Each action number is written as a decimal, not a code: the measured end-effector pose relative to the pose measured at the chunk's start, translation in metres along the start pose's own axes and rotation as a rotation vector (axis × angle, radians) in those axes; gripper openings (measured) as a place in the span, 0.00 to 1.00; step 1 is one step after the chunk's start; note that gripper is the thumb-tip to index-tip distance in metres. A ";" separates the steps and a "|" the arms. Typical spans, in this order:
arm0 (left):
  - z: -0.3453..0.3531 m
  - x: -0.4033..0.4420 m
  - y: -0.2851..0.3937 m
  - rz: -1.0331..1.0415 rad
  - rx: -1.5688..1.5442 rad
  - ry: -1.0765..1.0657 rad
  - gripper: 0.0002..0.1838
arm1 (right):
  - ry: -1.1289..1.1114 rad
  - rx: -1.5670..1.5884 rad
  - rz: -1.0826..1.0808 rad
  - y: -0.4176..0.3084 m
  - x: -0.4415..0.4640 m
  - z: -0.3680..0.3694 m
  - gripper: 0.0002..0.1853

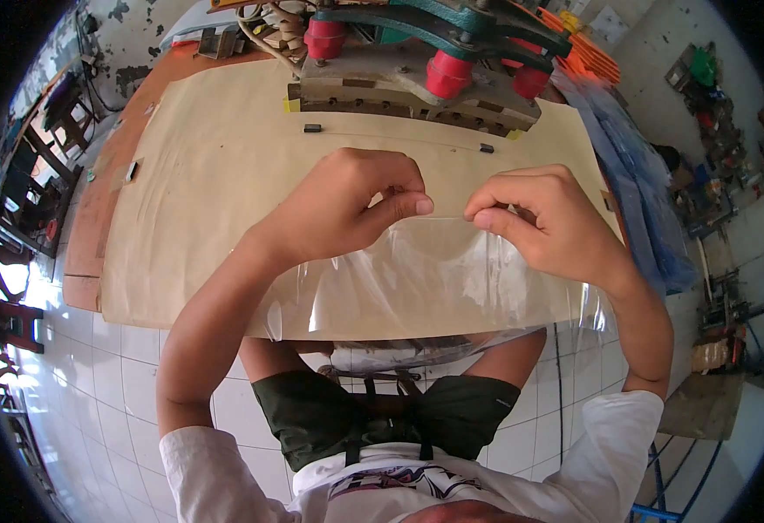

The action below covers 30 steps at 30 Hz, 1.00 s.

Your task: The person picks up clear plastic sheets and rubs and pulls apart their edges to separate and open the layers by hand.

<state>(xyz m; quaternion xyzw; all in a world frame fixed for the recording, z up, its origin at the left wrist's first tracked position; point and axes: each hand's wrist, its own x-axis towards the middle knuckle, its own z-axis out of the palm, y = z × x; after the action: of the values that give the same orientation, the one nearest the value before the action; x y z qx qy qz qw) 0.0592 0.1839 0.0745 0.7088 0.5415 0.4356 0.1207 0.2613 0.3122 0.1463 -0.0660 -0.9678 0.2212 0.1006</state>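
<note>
In the head view, pinching the far edge of a clear plastic sheet [417, 283] between thumb and fingers of the left hand [347, 205]; seemingly pinching the same edge farther along with the right hand [556, 222]. Cannot tell how firmly. To place the sheet: in front of the body, spread in ripples over brown paper [190, 192], hanging past the near table edge.

Could slip out if held too lightly, crease along the ripples if pulled unevenly, or end up crooked if raised more on one side. Could also snag on the small black blocks [312, 128] if slid too far toward the machine [399, 85].

Counted: two hands, one sheet held, one machine, two black blocks in front, at least three red cushions [450, 74], two yellow patches [291, 105]. Impossible to count layers in the bluish plastic [644, 196] at right.
</note>
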 end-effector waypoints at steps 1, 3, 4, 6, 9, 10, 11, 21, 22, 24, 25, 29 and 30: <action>0.000 0.000 -0.001 -0.001 0.000 0.000 0.08 | 0.000 0.001 0.000 -0.001 0.000 -0.001 0.06; 0.002 0.001 -0.001 0.041 0.036 -0.010 0.09 | 0.006 -0.019 0.000 -0.002 -0.001 -0.002 0.06; 0.003 0.001 -0.001 0.040 0.035 -0.010 0.09 | 0.006 -0.019 0.000 -0.002 -0.002 -0.002 0.06; 0.004 0.000 -0.001 0.069 0.048 0.026 0.10 | 0.001 -0.019 0.010 -0.002 -0.003 -0.002 0.06; 0.006 0.000 -0.005 0.102 0.117 0.066 0.11 | 0.008 -0.017 0.006 -0.002 -0.004 -0.002 0.06; 0.005 0.000 -0.004 0.101 0.117 0.066 0.11 | 0.008 -0.017 0.006 -0.002 -0.004 -0.002 0.06; 0.005 0.000 -0.003 0.093 0.139 0.066 0.12 | 0.006 -0.009 0.005 -0.003 -0.004 -0.003 0.05; -0.001 0.001 0.001 -0.003 0.045 0.081 0.15 | 0.011 -0.009 0.002 -0.002 -0.005 -0.003 0.05; -0.002 0.001 0.001 -0.003 0.045 0.082 0.15 | 0.011 -0.009 0.001 -0.002 -0.005 -0.003 0.05; -0.005 0.002 0.001 -0.126 -0.158 0.059 0.13 | 0.024 0.007 -0.003 -0.002 -0.005 -0.003 0.05; -0.006 0.002 0.001 -0.129 -0.157 0.060 0.13 | 0.022 0.008 -0.004 -0.001 -0.005 -0.004 0.05; -0.012 0.001 0.000 -0.118 -0.294 0.065 0.11 | 0.030 0.063 0.053 0.005 -0.005 -0.006 0.05; -0.015 0.001 -0.001 -0.136 -0.342 0.061 0.11 | 0.032 0.094 0.083 0.007 -0.005 -0.008 0.05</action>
<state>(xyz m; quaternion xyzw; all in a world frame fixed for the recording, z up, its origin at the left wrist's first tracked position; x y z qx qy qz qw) 0.0478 0.1811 0.0831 0.6262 0.5094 0.5337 0.2521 0.2688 0.3206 0.1490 -0.1048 -0.9511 0.2690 0.1100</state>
